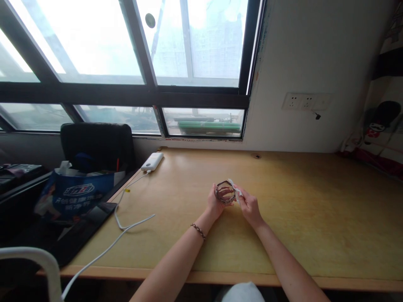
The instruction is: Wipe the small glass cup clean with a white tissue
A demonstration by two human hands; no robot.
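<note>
My left hand (214,204) is closed around a clear faceted glass (225,191) with a dark-looking rim, tilted so that its mouth faces me. Fingers show through the glass wall. In my right hand (251,207) a crumpled white tissue (236,193) is pinched and lies against the right side of the glass, at the rim. Both hands are just above the wooden desk (302,218), near its middle. Whether the glass touches the desk I cannot tell.
A white power bank (152,162) lies at the desk's far left corner. Its white cable (121,224) loops along the left edge. Beyond that edge are a blue bag (78,193) and a black chair (97,144). A wall socket (307,101) is above the desk.
</note>
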